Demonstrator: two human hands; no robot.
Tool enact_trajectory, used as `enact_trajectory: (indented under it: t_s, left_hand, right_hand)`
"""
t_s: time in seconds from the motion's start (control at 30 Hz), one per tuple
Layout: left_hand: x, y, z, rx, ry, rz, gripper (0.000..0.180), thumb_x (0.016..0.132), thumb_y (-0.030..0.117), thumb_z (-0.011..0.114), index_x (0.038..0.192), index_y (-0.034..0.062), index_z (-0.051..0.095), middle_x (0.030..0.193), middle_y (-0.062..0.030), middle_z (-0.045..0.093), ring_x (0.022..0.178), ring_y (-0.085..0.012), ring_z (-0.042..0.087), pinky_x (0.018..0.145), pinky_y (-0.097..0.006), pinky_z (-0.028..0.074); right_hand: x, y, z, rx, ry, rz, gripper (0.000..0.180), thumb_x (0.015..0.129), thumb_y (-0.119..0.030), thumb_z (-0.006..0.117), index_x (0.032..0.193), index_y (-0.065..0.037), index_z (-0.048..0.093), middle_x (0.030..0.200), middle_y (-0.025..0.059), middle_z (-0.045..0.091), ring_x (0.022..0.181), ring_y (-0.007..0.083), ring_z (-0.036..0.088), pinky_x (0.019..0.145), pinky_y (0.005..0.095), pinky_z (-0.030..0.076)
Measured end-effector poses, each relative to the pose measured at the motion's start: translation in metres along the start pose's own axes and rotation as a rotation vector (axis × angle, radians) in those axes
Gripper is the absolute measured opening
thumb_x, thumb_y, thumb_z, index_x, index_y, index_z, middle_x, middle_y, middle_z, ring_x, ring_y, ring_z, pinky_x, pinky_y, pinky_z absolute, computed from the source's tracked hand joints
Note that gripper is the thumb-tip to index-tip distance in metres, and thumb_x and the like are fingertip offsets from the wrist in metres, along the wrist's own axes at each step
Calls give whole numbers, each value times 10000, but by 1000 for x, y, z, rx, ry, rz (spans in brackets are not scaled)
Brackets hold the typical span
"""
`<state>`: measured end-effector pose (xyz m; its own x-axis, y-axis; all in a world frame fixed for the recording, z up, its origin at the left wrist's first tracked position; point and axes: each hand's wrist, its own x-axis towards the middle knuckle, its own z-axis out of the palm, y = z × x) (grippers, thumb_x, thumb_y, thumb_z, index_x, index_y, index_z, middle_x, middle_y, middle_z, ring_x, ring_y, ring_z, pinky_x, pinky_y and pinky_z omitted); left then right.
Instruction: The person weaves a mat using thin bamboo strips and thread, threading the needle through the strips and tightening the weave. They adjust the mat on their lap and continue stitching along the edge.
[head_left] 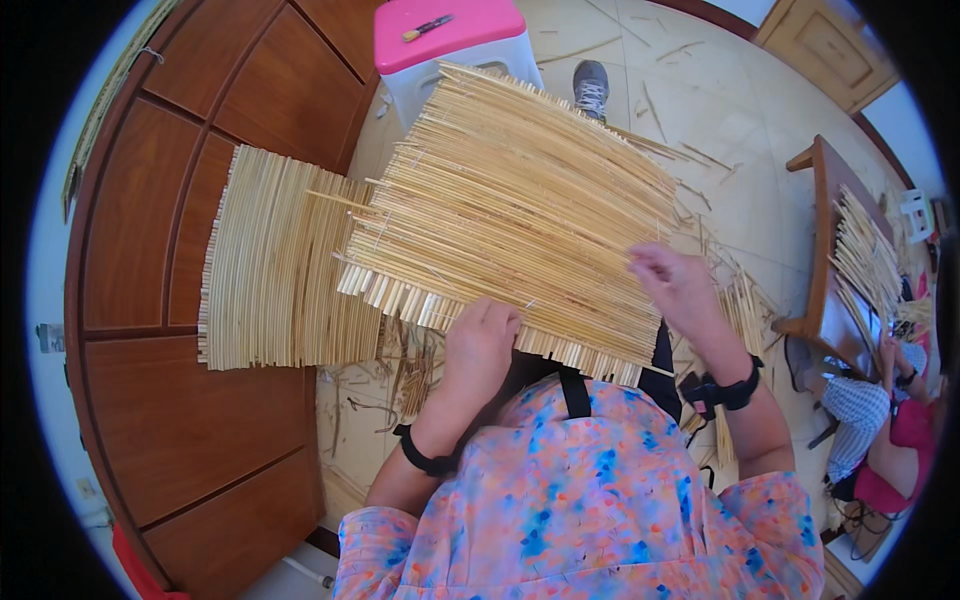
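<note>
A mat of straw-coloured stalks point(520, 210), laid side by side and bound with pale thread, lies slanted across my lap. My left hand point(483, 340) is closed at its near edge, fingers curled over the stalk ends. A short bit of white thread shows on the mat just right of those fingers. My right hand point(672, 285) is raised at the mat's right edge, thumb and fingers drawn together in a pinch. Whatever is in that pinch, if anything, is too small to make out. One loose stalk sticks out at the mat's left side.
A second stalk mat point(280, 260) leans by the brown wooden cabinet point(140, 220) on the left. Ahead stands a pink-topped stool point(470, 40) with a brush point(427, 28) on it. Stalk scraps litter the floor. At right, another person point(890, 440) sits by a wooden table point(835, 250) holding stalks.
</note>
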<state>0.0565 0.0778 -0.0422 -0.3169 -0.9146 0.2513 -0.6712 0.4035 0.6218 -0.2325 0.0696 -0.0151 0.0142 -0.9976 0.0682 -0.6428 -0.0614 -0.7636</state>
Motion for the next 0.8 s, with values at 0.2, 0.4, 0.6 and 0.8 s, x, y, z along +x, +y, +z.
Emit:
enact_trajectory:
  t_s: [0.2,0.4,0.6,0.8]
  left_hand:
    - [5,-9,-3,-71,-56,-68,77,873,37,688,903,11,622,836,-153,622,742,-341,644,644,-400,509]
    - [0,-14,-1,-144,-23,-150,69,877,8,678,916,0,621,818,-147,609,708,-312,635,635,-376,499]
    - [-7,-20,-3,-228,14,-204,68,892,9,687,954,-4,663,820,-92,626,696,-180,622,638,-302,492]
    - [-12,-28,-27,-306,148,-382,106,876,-1,712,980,-1,695,829,-37,640,703,-85,593,642,-232,484]
  right_hand:
    - [8,-37,81,150,-223,-203,197,830,-115,716,1021,-71,730,837,121,727,726,285,713,654,359,571]
    - [7,-31,115,125,-280,-299,146,806,-133,731,947,-95,724,770,110,677,705,311,678,613,396,542]
    - [8,-23,135,161,-166,-292,104,811,-142,737,889,-81,705,751,109,652,675,291,661,585,389,518]
    - [15,-17,124,306,-281,-131,92,854,-130,725,871,-42,705,745,94,656,621,194,643,566,319,508]
